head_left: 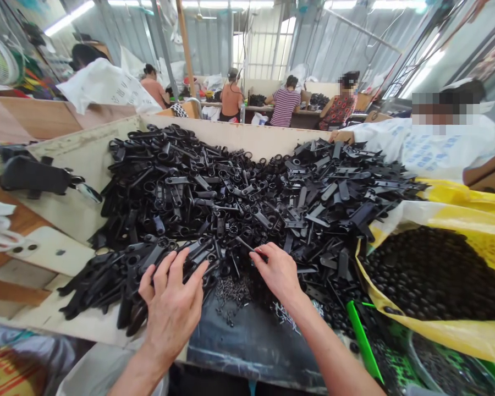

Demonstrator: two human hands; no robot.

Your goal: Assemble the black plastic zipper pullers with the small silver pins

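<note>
My left hand point(173, 297) is spread, its curved fingers apart, over a heap of black plastic handles point(94, 283) with ring-shaped ends. Whether its fingertips touch the parts beneath is hard to tell. To the right, the thumb and forefinger of my right hand point(278, 272) are pinched on a thin dark strip point(245, 244) that points up and left. Between and below the hands lie small dark screws point(232, 291) on a black mat point(247, 344). Shiny silver pins point(286, 318) lie partly under my right forearm.
Behind my hands, a pale wooden bin point(247, 135) holds mounds of black parts point(181, 176). At right are a yellow-edged sack point(433, 324) of small round black pieces and a green tray point(361, 341). A phone point(51, 250) lies at left. Several people sit beyond.
</note>
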